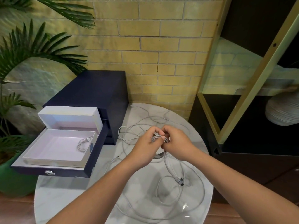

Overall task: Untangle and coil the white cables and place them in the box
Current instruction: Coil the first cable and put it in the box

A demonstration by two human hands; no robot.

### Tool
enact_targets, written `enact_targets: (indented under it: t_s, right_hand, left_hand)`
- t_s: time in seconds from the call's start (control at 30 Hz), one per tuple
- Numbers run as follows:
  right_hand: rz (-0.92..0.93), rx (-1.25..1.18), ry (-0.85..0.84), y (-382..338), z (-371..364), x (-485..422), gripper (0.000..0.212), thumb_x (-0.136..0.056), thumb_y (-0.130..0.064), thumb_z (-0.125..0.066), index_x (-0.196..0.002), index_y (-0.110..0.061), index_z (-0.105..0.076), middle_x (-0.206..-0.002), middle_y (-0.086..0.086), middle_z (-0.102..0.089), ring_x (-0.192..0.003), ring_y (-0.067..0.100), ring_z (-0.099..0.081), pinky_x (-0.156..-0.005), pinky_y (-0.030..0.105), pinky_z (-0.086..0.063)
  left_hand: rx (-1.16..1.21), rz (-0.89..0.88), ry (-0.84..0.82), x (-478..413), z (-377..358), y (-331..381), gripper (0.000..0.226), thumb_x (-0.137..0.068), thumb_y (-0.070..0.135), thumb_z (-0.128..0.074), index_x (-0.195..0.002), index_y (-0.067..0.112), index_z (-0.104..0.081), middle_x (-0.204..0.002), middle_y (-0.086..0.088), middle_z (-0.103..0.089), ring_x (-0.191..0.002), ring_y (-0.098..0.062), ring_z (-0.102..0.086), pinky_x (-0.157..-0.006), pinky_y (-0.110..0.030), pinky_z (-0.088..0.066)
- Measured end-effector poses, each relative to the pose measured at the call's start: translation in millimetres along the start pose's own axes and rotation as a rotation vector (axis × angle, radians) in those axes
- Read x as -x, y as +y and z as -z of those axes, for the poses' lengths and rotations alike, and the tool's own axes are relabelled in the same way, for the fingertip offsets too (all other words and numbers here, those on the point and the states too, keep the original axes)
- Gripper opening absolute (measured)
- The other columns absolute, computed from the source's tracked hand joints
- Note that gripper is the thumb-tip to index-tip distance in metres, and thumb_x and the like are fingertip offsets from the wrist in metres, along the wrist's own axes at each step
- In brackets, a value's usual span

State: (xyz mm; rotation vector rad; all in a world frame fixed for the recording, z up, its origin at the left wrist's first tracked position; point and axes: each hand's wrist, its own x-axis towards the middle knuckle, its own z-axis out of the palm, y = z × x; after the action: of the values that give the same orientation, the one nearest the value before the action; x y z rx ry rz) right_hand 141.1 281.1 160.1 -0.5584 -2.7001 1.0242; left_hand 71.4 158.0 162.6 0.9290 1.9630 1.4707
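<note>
Open white box (53, 161) holds one coiled cable (83, 143); right of the box, left hand (144, 148) and right hand (177, 143) both pinch a part-coiled white cable (155, 138) over loose cables (120, 132) on the surface (72, 199).

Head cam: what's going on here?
A person holds a partly coiled white cable above the round table. The left hand and right hand both grip the bundle, and its plug end hangs down toward the tabletop. One coiled cable already lies in the white box, which sits in the open drawer. Several loose cables lie spread on the table, not yet coiled.
</note>
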Motion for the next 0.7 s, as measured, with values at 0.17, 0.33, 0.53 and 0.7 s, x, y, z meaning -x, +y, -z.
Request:
enact_targets:
  t_s: [0.17, 0.33, 0.53, 0.7]
  right_hand:
    - [-0.034, -0.319, -0.257, 10.4, 19.7, 6.2, 0.035, -0.077, -0.03, -0.074, -0.109, -0.028, -0.058, -0.101, 0.012, -0.061, -0.076, 0.017, -0.059, -0.074, 0.038, -0.053]
    - [-0.148, -0.551, -0.342, 21.6, 33.1, 8.0, 0.026, -0.098, -0.017, -0.051, -0.124, -0.019, -0.055, -0.108, 0.01, -0.064, -0.093, 0.018, -0.066, -0.091, 0.039, -0.051]
    - [-0.144, -0.7, -0.421, 21.1, 21.3, 2.6, 0.03, -0.092, -0.006, -0.059, -0.122, -0.009, -0.06, -0.111, 0.02, -0.067, -0.096, 0.029, -0.065, -0.095, 0.046, -0.049]
    - [-0.189, -0.765, -0.494, 25.8, 23.5, -1.7, 0.034, -0.087, -0.003, -0.065, -0.121, -0.007, -0.061, -0.105, 0.021, -0.067, -0.094, 0.028, -0.064, -0.098, 0.051, -0.045]
  left_hand:
    - [-0.024, -0.015, -0.053, 0.5, 7.3, 0.2, 0.013, -0.097, 0.015, -0.049, -0.09, 0.025, -0.051, -0.054, 0.013, -0.051, -0.046, -0.009, -0.039, -0.05, -0.024, -0.033]
    - [0.007, 0.01, -0.087, -4.6, 19.8, -6.5, 0.011, -0.099, 0.018, -0.049, -0.092, 0.028, -0.051, -0.052, 0.013, -0.038, -0.051, -0.012, -0.034, -0.055, -0.032, -0.034]
    - [0.054, -0.018, -0.164, -4.5, 12.3, 1.3, 0.011, -0.099, 0.015, -0.048, -0.092, 0.024, -0.05, -0.067, 0.003, -0.053, -0.051, -0.012, -0.034, -0.052, -0.029, -0.032]
    - [0.064, -0.02, -0.192, -3.8, 12.5, 0.5, 0.016, -0.099, 0.014, -0.048, -0.09, 0.026, -0.05, -0.071, -0.002, -0.053, -0.051, -0.01, -0.034, -0.049, -0.024, -0.031]
